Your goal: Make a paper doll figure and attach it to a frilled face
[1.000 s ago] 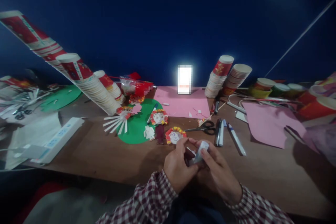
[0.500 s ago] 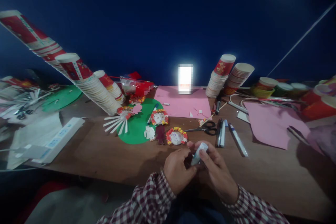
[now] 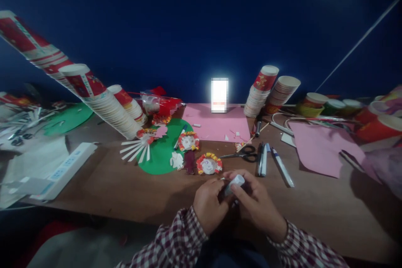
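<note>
Close to the table's front edge, my left hand (image 3: 207, 204) and my right hand (image 3: 258, 202) are both closed around a short white and pale blue tube, which looks like a glue stick (image 3: 238, 181). It tilts up to the right; its lower end is hidden in my fingers. Just beyond my hands lies a round paper face with a red and yellow frill (image 3: 208, 165). Beside it are a dark maroon cutout (image 3: 189, 162) and a white cutout (image 3: 176, 161). A second frilled paper piece (image 3: 188, 141) rests on a green sheet (image 3: 157, 166).
Black-handled scissors (image 3: 248, 153) and several markers (image 3: 263, 163) lie right of the paper faces. Tall leaning stacks of paper cups (image 3: 108, 106) stand at left, more cup stacks (image 3: 257, 96) at back right. A white power strip (image 3: 67, 171) and pink paper (image 3: 317, 150) flank the workspace.
The tube has tilted slightly lower, toward my left hand, and both hands still hold it. The whole view has shifted a little to the left.
</note>
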`<state>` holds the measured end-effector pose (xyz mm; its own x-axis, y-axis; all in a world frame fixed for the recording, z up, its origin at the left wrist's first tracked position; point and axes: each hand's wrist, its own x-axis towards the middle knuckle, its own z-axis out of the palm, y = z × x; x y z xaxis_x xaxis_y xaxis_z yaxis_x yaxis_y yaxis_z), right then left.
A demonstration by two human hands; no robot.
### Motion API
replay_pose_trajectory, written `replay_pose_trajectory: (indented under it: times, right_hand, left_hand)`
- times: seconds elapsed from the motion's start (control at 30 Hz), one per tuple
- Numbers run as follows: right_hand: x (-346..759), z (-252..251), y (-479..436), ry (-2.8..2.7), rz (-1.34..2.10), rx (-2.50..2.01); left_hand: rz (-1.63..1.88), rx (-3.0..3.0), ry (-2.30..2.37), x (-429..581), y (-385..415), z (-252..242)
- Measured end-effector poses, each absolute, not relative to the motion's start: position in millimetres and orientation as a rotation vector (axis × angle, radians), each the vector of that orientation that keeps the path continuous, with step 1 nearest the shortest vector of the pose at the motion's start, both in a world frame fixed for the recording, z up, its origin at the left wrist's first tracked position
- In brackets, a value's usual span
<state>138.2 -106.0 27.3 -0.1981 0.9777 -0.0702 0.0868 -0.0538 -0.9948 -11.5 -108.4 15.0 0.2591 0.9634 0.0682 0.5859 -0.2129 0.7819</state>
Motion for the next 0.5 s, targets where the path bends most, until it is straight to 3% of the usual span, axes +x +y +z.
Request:
replay_pose_trajectory:
  times: [0.13,0.33,0.5]
  right_hand:
    - [150,33,-102,-1.688,1.147,-1.345]
    - [156,31,-104,-1.615,1.263,-1.336]
    - [156,27,-103,-1.394,1.383,-1.296]
  left_hand:
    - [0.786,2.061,1.409,-19,-108,15]
    - [0.76,2.223,1.322,-25,-106,24]
    - [0.877,1.75,1.263,-23,-105,26]
